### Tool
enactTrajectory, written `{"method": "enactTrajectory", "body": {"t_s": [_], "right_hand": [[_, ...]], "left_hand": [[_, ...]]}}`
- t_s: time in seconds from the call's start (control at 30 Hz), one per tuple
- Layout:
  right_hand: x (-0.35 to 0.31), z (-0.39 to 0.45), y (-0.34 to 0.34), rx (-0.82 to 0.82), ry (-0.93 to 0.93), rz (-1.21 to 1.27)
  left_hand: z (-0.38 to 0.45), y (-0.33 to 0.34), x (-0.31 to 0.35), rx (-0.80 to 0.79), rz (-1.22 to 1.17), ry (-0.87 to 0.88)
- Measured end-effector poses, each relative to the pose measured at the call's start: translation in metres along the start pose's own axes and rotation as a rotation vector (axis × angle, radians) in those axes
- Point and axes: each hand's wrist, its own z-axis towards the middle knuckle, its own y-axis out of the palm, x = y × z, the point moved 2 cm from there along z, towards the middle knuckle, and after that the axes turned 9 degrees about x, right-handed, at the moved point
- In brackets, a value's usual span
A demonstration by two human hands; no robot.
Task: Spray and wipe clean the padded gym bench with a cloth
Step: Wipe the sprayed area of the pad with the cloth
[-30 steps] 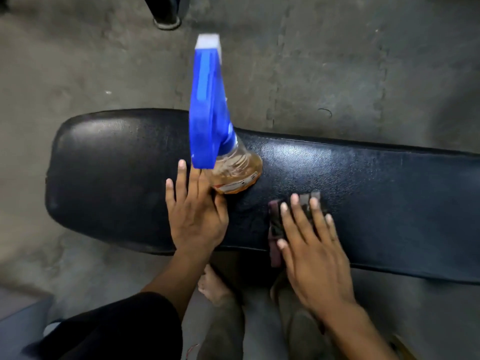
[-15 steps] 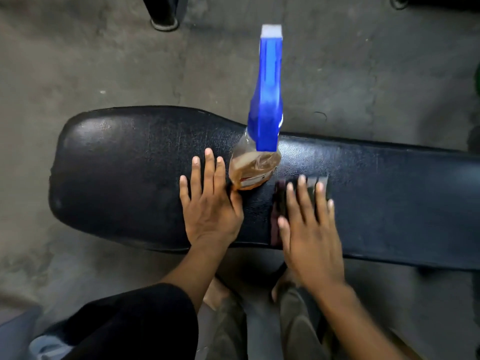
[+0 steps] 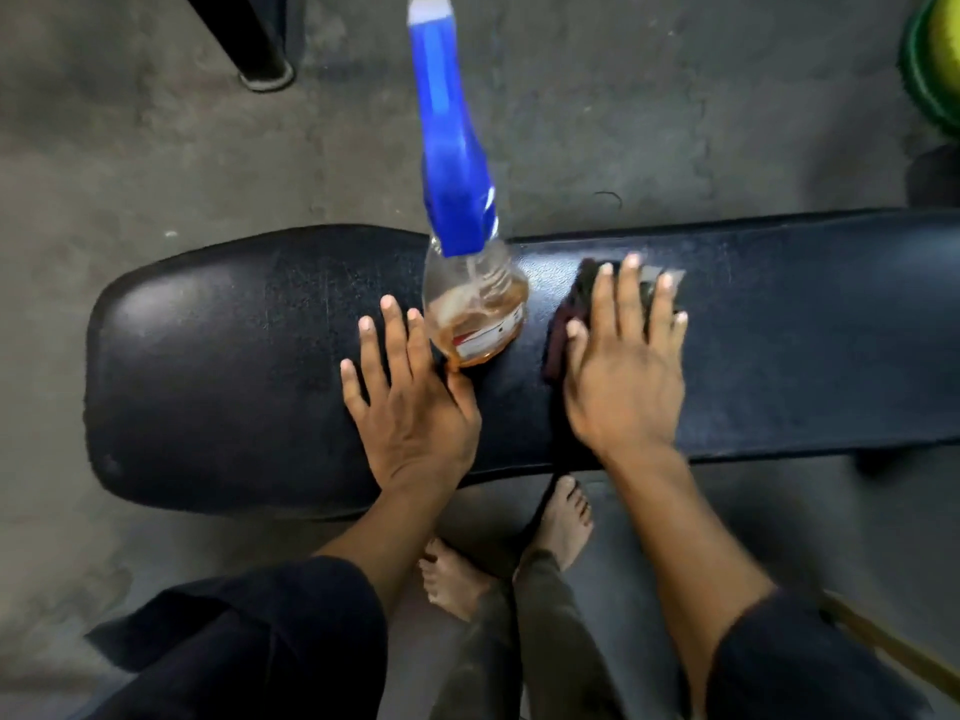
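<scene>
While you look down from the head camera, the long black padded bench runs from left to right in front of you, on the grey floor. Your left hand lies flat on the bench pad with the fingers spread out and straight. It holds nothing. Its thumb side is just beside the spray bottle, and you cannot tell if they touch.

That bottle stands on the bench between your two hands. It has a clear body with some brown liquid at the bottom, a red and white label, and a tall blue top with a white tip.

Your right hand is open and flat too, fingers spread, and it presses down on a dark cloth. Most of the cloth hides under the hand; bits of it show by the thumb and past the fingertips. It lies on the bench to the right of the bottle, near it.

Both your arms wear dark sleeves. Your bare feet stand on the floor at the near edge of the bench. Something green and round sits at the top right edge. A dark leg of some other thing stands on the floor at the top left.
</scene>
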Motion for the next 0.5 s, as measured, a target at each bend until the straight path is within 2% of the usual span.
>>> {"method": "enactTrajectory", "body": {"t_s": [0.1, 0.27, 0.5], "right_hand": [[-0.011, -0.044, 0.009, -0.009, -0.104, 0.027], [0.018, -0.084, 0.014, -0.006, -0.183, 0.026], [0.022, -0.006, 0.002, 0.005, -0.16, 0.062]], "left_hand": [[0.002, -0.003, 0.004, 0.028, -0.006, -0.008], [0.002, -0.005, 0.006, -0.017, 0.045, -0.008], [0.004, -0.008, 0.01, -0.074, 0.081, -0.039]]}}
